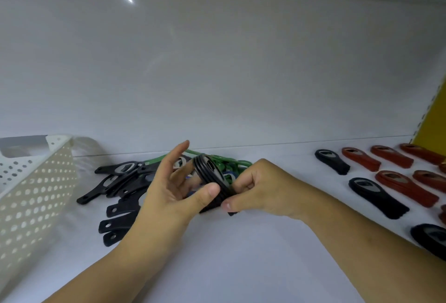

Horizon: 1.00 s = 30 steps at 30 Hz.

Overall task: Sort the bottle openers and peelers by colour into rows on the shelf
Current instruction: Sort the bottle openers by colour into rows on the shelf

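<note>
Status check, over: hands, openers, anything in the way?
Stack of black openers gripped by left hand and right hand. Unsorted pile right behind it. Nothing seen between it and the sorted rows.

Small stack of black openers (212,183), edge-on and tilted, was pinched between left hand (169,189) and right hand (263,187). Loose black openers (115,182) lay heaped just left of the left hand. Green pieces (218,160) and blue bits (230,175) sat behind both hands. Well right of the right hand, red stacks (392,159) and black stacks (379,196) lay in rows.
</note>
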Each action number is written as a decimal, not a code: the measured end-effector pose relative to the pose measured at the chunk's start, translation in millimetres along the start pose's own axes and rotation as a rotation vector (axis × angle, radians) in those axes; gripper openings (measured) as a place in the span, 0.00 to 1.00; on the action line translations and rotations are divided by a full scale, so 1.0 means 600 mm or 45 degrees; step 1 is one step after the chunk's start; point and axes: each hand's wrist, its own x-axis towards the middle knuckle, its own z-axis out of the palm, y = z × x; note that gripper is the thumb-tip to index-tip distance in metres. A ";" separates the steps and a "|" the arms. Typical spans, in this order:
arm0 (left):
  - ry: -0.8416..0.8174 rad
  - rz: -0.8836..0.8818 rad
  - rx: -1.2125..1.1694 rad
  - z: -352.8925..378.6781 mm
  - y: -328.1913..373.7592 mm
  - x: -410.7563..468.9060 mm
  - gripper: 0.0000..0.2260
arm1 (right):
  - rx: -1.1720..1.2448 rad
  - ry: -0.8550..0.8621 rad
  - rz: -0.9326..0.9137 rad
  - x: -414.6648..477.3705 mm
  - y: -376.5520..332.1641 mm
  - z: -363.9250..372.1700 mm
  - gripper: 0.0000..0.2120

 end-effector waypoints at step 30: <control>0.187 0.021 0.617 -0.039 0.009 0.034 0.09 | -1.017 0.584 0.777 0.046 0.105 -0.179 0.22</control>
